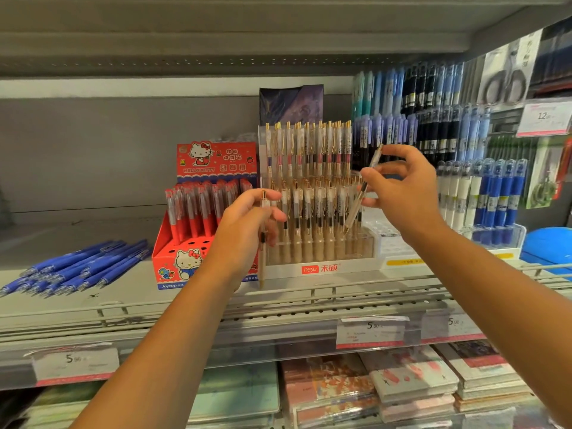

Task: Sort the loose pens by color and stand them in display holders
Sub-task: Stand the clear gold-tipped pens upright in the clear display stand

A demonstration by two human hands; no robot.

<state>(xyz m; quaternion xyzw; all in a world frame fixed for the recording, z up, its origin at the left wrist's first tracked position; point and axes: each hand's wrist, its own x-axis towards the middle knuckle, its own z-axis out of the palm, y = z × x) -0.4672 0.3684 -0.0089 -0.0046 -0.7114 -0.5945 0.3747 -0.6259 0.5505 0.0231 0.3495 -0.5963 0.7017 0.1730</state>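
Filling the clear holder looked nearly done: the right hand pinched a beige pen, tip at a slot; the left hand gripped a second pen; blue pens lay unsorted on the shelf.

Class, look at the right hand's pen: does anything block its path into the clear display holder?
Nothing visible does. The right hand tilts the pen with its tip at free slots at the right end of the clear holder; standing pens are beside it.
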